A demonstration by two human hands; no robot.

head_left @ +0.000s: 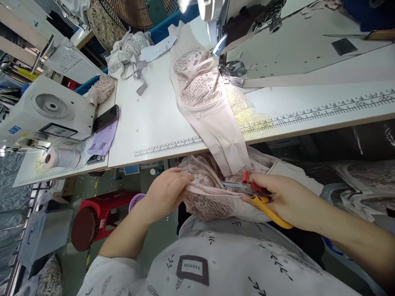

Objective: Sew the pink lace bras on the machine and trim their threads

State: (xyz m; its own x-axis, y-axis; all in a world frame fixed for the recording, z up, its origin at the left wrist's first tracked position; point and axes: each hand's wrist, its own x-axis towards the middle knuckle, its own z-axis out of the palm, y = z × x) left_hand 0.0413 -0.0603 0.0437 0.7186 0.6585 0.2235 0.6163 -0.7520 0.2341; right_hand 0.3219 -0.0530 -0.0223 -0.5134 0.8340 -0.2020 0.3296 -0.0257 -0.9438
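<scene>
Over my lap lies a pale pink lace bra, below the table's front edge. My left hand pinches its left side, fingers closed on the fabric. In my right hand is a pair of scissors with red and yellow handles. Their blades point left and rest against the bra's edge; whether they are cutting I cannot tell. Another pink lace bra lies on the table above, its band hanging over the edge between my hands.
A sewing machine stands over the white table, which has printed rulers along its front. At left are a second sewing machine, a phone, a thread cone and a red stool. Tweezers lie far right.
</scene>
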